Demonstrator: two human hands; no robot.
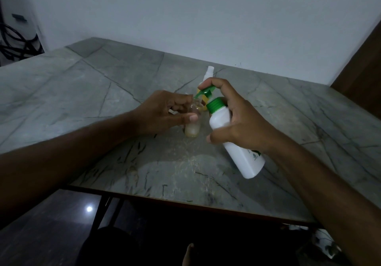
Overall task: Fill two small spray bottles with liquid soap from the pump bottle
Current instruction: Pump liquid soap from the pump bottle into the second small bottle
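My right hand grips a white pump bottle with a green pump head, tilted to the left above the table. A finger of that hand lies on top of the pump, and the green spout points at the mouth of a small clear bottle. My left hand holds this small bottle upright on the table; pale yellowish soap fills its lower part. Behind the hands stands a second small bottle with a white spray top and yellow contents, mostly hidden.
The grey marble-patterned table reaches the white wall at the back. Its front edge runs below my forearms, with dark floor and a table leg beneath. A brown wooden panel stands at the far right. Cables hang at the far left.
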